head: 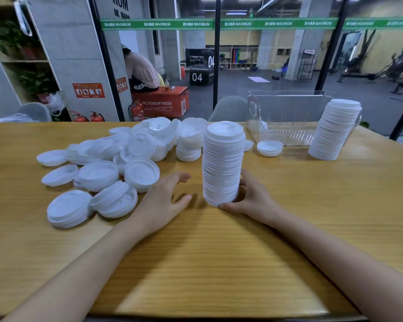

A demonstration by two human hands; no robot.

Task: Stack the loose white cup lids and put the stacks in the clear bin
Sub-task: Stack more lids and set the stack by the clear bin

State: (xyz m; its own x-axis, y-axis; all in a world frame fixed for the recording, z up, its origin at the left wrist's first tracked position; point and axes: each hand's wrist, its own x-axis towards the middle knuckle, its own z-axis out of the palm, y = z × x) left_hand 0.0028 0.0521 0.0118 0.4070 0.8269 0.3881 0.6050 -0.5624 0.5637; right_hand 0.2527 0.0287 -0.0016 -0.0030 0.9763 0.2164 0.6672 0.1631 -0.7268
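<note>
A tall stack of white cup lids (222,163) stands upright at the middle of the wooden table (219,252). My right hand (249,198) grips its base, thumb in front and fingers curled behind. Just left of the stack, my left hand (165,201) hovers with relaxed fingers and holds nothing. A pile of loose white lids (126,154) covers the table's left half. The clear bin (289,117) sits at the back right; I cannot tell what is inside. A second tall lid stack (333,131) leans beside the bin's right end.
A single lid (269,148) lies upturned in front of the bin. Short stacks of lids (70,209) sit near my left wrist. A grey chair back (228,108) rises behind the table. Beyond glass, a person sits on an orange box.
</note>
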